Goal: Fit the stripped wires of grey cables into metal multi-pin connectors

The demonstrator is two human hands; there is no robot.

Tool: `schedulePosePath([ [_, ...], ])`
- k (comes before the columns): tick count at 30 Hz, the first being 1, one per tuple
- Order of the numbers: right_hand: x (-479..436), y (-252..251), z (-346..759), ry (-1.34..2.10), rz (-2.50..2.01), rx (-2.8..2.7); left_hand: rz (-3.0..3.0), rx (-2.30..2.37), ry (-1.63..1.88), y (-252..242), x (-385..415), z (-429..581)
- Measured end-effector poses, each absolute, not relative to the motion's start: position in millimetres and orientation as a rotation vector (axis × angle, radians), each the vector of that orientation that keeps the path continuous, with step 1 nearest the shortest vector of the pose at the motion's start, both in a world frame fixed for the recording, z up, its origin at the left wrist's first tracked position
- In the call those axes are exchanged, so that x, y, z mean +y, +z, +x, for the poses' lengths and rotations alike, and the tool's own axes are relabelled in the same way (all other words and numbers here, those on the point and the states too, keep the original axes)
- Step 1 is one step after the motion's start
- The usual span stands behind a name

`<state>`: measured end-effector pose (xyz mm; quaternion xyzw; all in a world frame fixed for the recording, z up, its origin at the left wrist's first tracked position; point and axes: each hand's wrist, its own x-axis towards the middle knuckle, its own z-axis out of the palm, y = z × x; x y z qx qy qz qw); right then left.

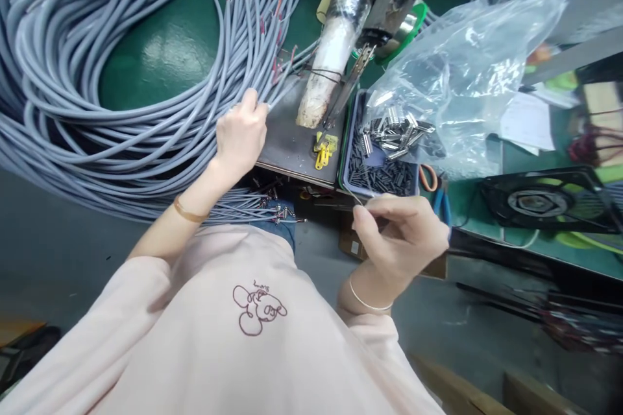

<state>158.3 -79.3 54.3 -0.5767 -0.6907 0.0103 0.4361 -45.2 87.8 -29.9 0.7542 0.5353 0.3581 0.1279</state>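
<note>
My left hand (pixel 243 130) is closed on a grey cable (pixel 278 98) at the near edge of a large bundle of grey cables (pixel 195 100). Between thumb and forefinger, my right hand (pixel 402 233) pinches a thin wire (pixel 357 198) that looks like solder, in front of a blue bin (pixel 346 175). Small black sleeves (pixel 382 175) and metal connector parts (pixel 396 130) fill that bin. Left of it, a yellow piece (pixel 323 154) sits on a dark board (pixel 296 142), beneath the tip of a mounted metal tool (pixel 348 87).
A plastic-wrapped white tube (pixel 321 87) slants down over the board. Behind the bin are a green-rimmed spool (pixel 413 23) and a clear plastic bag (pixel 467 71). Orange-handled pliers (pixel 428 178) and a black fan (pixel 540 202) lie to the right. Finished-looking cable ends (pixel 280 213) hang below the table edge.
</note>
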Motion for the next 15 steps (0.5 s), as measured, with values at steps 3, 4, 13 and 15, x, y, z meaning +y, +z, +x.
schedulePosePath([
  [3, -76.9, 60.3, 177.2, -0.064, -1.685, -1.764, 2.016, 1.461, 1.267, -37.0, 96.6, -49.9],
  [4, -72.4, 58.3, 186.4, -0.086, -1.789, -1.746, 1.925, 1.429, 1.364, -38.3, 95.6, -51.4],
  [13, -0.5, 17.2, 225.7, -0.011, -2.183, -1.492, 1.317, 0.92, 1.671, -10.7, 49.3, -50.0],
  [15, 5.7, 17.3, 223.6, 0.017, -2.215, -1.529, 1.401, 0.722, 1.291, 7.5, 35.1, -50.3],
])
